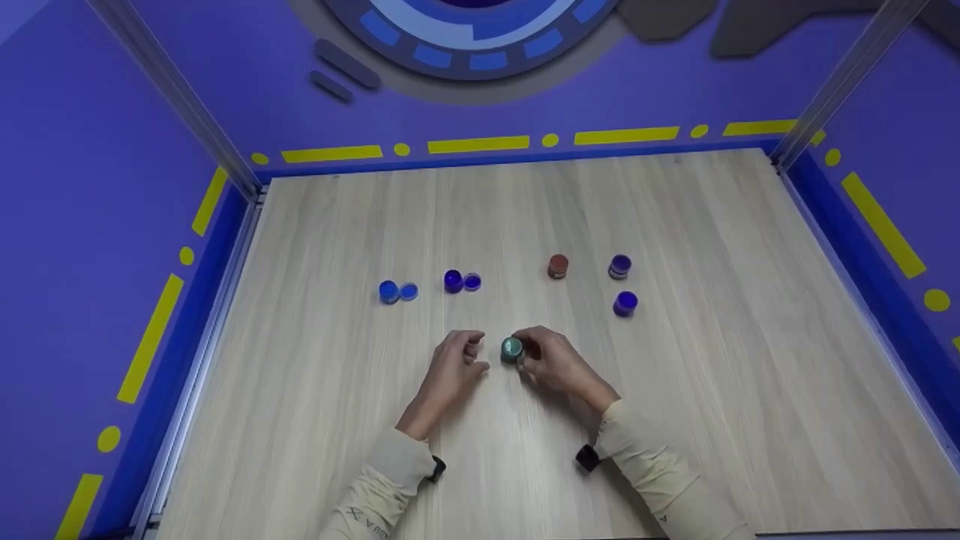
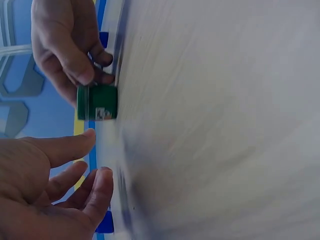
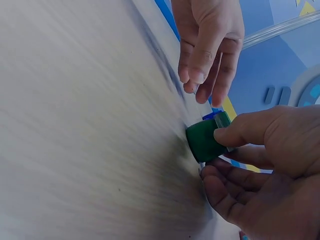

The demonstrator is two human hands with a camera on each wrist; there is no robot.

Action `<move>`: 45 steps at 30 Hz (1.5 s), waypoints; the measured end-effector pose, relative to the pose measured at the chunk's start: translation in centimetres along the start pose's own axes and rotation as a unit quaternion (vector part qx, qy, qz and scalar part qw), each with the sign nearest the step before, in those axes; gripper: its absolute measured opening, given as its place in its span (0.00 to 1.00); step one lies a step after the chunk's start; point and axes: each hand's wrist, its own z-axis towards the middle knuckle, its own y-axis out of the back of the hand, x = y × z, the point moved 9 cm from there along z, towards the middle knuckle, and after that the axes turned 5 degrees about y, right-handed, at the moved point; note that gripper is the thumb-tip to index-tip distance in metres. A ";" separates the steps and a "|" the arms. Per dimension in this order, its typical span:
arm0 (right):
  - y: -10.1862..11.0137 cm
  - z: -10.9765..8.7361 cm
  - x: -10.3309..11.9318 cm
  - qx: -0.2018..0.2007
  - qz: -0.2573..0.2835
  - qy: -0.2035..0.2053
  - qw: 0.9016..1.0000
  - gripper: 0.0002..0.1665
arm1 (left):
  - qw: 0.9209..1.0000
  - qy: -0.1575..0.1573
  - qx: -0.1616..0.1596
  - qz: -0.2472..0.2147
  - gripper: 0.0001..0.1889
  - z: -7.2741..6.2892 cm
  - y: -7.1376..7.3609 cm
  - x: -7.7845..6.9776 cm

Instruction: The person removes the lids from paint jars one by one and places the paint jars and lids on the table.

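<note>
A small green paint jar (image 1: pixel 511 350) stands on the table between the two hands, its lid on. My right hand (image 1: pixel 559 362) pinches it from the right side; in the right wrist view the thumb lies against the lid edge of the green jar (image 3: pixel 204 141). To the left of the jar, my left hand (image 1: pixel 451 369) is held apart from it, fingers loosely bent with nothing between them. The left wrist view shows a gap between the left hand's fingertips (image 2: pixel 89 139) and the green jar (image 2: pixel 103 103).
Behind the left hand stand a light blue jar (image 1: pixel 388 292) and a dark blue jar (image 1: pixel 453 281), each with a lid lying beside it. Farther right are a reddish-brown jar (image 1: pixel 558 266), a purple jar (image 1: pixel 619 266) and a violet jar (image 1: pixel 625 303). Blue panels (image 1: pixel 480 112) border the wooden table (image 1: pixel 337 225).
</note>
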 end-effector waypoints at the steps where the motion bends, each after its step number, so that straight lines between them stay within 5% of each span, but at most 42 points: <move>1: -0.1 0.0 0.1 0.002 0.000 0.003 1.000 0.22 | 1.000 -0.003 0.003 0.000 0.23 -0.2 -0.2 -0.1; 6: -0.7 -0.2 0.5 0.015 -0.003 0.015 1.000 0.21 | 0.999 -0.036 0.014 0.003 0.23 -0.6 -1.0 -0.4; 22: -2.3 -0.9 2.0 0.053 0.004 0.056 0.997 0.20 | 0.996 -0.044 0.038 0.070 0.16 -1.4 -2.4 -0.4; 39: -1.9 -1.0 2.1 -0.010 -0.002 0.079 0.997 0.24 | 0.995 -0.065 0.042 0.063 0.14 -0.9 -2.8 -0.6; 45: -1.7 -0.7 2.4 0.011 -0.004 0.098 0.995 0.19 | 0.995 -0.068 0.045 0.059 0.13 -0.5 -2.7 -0.6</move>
